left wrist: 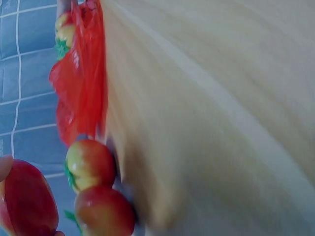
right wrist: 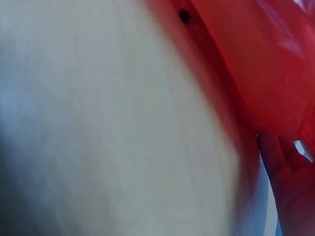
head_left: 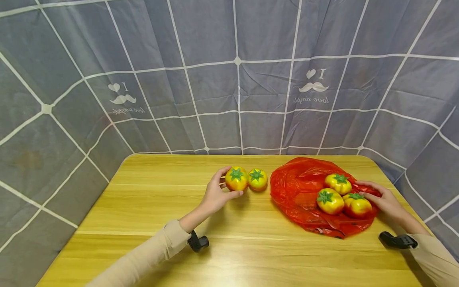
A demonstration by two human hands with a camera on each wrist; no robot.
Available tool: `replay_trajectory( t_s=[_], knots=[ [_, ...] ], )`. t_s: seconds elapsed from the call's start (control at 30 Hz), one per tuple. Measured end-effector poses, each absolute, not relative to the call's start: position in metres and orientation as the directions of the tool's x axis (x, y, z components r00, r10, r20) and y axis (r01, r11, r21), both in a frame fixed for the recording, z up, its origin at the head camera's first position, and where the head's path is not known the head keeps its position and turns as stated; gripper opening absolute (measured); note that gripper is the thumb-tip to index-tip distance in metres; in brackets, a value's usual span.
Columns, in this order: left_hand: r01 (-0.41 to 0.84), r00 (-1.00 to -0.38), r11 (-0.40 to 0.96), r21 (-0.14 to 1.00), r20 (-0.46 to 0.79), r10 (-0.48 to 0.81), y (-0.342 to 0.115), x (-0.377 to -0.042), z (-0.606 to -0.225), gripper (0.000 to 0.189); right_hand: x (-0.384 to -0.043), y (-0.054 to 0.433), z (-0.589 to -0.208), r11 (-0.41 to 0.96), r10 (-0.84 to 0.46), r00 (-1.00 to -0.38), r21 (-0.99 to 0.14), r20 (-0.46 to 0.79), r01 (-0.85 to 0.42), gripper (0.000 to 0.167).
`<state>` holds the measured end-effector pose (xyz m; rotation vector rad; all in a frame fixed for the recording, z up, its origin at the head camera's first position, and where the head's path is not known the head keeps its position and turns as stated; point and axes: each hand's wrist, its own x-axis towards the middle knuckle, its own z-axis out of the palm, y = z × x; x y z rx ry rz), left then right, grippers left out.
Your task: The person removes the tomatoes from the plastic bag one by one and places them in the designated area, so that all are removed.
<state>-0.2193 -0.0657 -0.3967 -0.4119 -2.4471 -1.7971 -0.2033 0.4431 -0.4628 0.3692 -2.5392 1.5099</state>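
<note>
My left hand (head_left: 219,193) grips a yellow-red toy tomato (head_left: 236,178) with a green star-shaped top. Beside it a second toy tomato (head_left: 257,179) sits on the table. The left wrist view shows the held tomato (left wrist: 29,199) apart from two tabletop tomatoes (left wrist: 91,164); from the head, one is hidden behind the held one. To the right, a red plastic bag (head_left: 295,187) lies spread with three toy tomatoes (head_left: 330,201) on it. My right hand (head_left: 385,199) holds the bag's right edge, fingertips close to the tomatoes. Red film partly covers that hand in the right wrist view.
The wooden table (head_left: 161,199) has rounded far corners. A grey cloth (head_left: 215,91) with white grid lines hangs behind it and at both sides. Black straps with cameras (head_left: 398,240) sit on both wrists.
</note>
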Motion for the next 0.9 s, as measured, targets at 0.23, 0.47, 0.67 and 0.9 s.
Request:
replay_trajectory(
  t_s=[0.23,0.47,0.67,0.9],
  knots=[
    [0.251,-0.966,0.328,0.911,0.213,0.149,-0.08,-0.225,-0.388,0.079,-0.202,0.444,-0.461,0.471,-0.132,-0.96,-0.836,0.248,-0.281,0.033],
    [0.255,-0.965,0.376,0.891,0.211,0.154,-0.1,-0.227,-0.393,0.079,-0.204,0.443,-0.459,0.478,-0.139,-0.954,-0.826,0.266,-0.299,0.034],
    [0.222,-0.974,0.396,0.891,0.182,0.137,-0.114,-0.225,-0.4,0.079,-0.202,0.443,-0.456,0.479,-0.135,-0.956,-0.827,0.262,-0.294,0.034],
    [0.238,-0.971,0.429,0.871,0.198,0.136,-0.129,-0.233,-0.41,0.08,-0.201,0.443,-0.456,0.465,-0.14,-0.954,-0.833,0.266,-0.3,0.037]
  ],
)
